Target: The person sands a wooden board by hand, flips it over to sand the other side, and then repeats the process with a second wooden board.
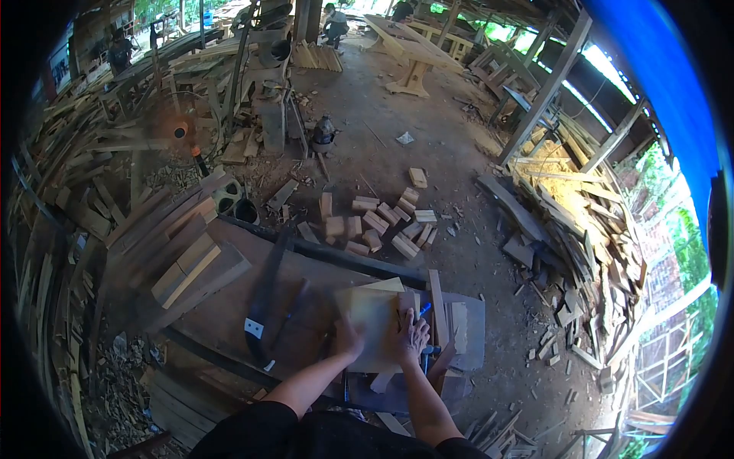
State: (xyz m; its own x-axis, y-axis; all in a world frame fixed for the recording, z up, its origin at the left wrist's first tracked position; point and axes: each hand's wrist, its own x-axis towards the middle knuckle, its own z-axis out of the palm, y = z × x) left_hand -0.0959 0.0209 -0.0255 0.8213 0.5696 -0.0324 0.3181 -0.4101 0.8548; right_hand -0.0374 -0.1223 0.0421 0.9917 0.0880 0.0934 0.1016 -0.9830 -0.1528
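Note:
A pale wooden board (370, 314), smeared by motion, lies in front of me on the workbench. My left hand (349, 338) is at its left edge, the fingers too blurred to make out. On the right side, my right hand (413, 338) has its fingers curled over a darker wooden piece (405, 301) against the board. A slim blue object (424, 310) sticks up beside these fingers; whether they grip it cannot be told. Farther right stands a narrow wooden strip (438, 306). To the left lies a long dark blade-like tool (269, 283) with a white plate (254, 327).
The workbench (222, 329) carries stacked boards (187, 269) on its left. Cut wood blocks (378, 218) lie scattered on the floor beyond it. Scrap wood piles flank both sides, with a post (547, 92) at right. A wooden table (417, 46) and other people are farther back.

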